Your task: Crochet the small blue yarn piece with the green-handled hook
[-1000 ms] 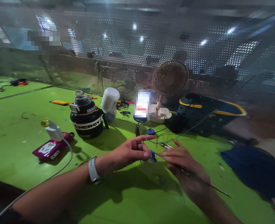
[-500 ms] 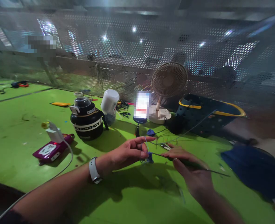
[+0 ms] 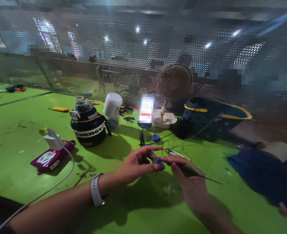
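Observation:
Just above the green table, my left hand (image 3: 140, 164) pinches a small piece of blue crochet work (image 3: 160, 163) between thumb and fingers. Its index finger is stretched out with yarn running over it. My right hand (image 3: 188, 177) is closed round the green handle of a crochet hook (image 3: 189, 169), whose thin rear end points to the lower right. The hook's tip meets the blue piece, though the fingers hide the exact contact. A small round blue piece (image 3: 155, 137) lies on the table beyond my hands.
Behind stand a black jug (image 3: 88, 128), a white bottle (image 3: 112, 104), a lit phone (image 3: 145, 110), a fan (image 3: 166, 97) and a dark basket (image 3: 206, 122). A purple power strip (image 3: 47, 159) lies left, scissors (image 3: 177, 154) beyond my right hand, dark blue cloth (image 3: 260, 175) right.
My right hand has moved left, closer to my left hand, bringing the hook with it. The blue piece has turned and shows more of its surface. The view has shifted slightly.

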Available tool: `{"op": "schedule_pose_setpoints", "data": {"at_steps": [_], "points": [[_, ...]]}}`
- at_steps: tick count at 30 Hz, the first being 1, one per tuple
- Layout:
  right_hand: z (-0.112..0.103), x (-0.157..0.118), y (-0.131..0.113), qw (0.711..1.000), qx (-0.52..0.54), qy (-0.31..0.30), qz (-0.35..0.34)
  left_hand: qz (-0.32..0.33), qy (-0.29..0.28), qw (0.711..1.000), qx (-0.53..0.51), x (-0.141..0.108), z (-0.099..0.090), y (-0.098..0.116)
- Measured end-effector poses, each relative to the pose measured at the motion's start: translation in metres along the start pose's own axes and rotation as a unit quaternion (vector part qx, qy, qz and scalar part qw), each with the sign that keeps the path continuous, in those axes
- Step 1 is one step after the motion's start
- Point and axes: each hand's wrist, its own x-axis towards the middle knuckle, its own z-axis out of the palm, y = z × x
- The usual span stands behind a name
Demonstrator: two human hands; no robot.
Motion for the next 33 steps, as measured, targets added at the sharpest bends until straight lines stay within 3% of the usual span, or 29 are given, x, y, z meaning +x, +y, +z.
{"op": "schedule_pose_setpoints", "data": {"at_steps": [5,9,13,16,19,22,25,27,30,33], "points": [[-0.003,0.0,0.006,0.999,-0.05,0.002,0.006,0.019,0.019,0.999,-0.044,0.004,-0.002,-0.001],[0.0,-0.002,-0.004,0.983,-0.157,-0.013,-0.095,0.019,0.035,0.998,-0.057,0.004,0.0,-0.006],[0.0,-0.005,-0.012,0.905,-0.302,-0.054,-0.295,0.0,0.056,0.995,-0.083,-0.001,0.004,-0.012],[-0.003,-0.004,-0.011,0.856,-0.356,-0.05,-0.373,-0.022,0.03,0.993,-0.11,-0.001,0.003,-0.014],[-0.006,0.001,-0.011,0.841,-0.36,-0.043,-0.401,-0.052,-0.022,0.989,-0.134,0.002,-0.002,-0.014],[-0.006,0.007,-0.012,0.86,-0.309,-0.063,-0.401,-0.055,-0.046,0.991,-0.116,0.004,-0.006,-0.011],[-0.003,0.009,-0.013,0.906,-0.241,-0.067,-0.341,-0.013,-0.016,0.997,-0.071,0.004,-0.005,-0.01],[-0.001,0.007,-0.012,0.916,-0.263,-0.057,-0.296,0.028,0.026,0.999,-0.033,0.002,-0.001,-0.011],[-0.002,0.0,-0.008,0.878,-0.355,-0.062,-0.316,0.047,0.059,0.997,-0.01,-0.001,0.003,-0.015],[-0.006,-0.004,-0.005,0.836,-0.4,-0.054,-0.372,0.006,0.018,0.997,-0.075,-0.001,0.003,-0.017]]}}
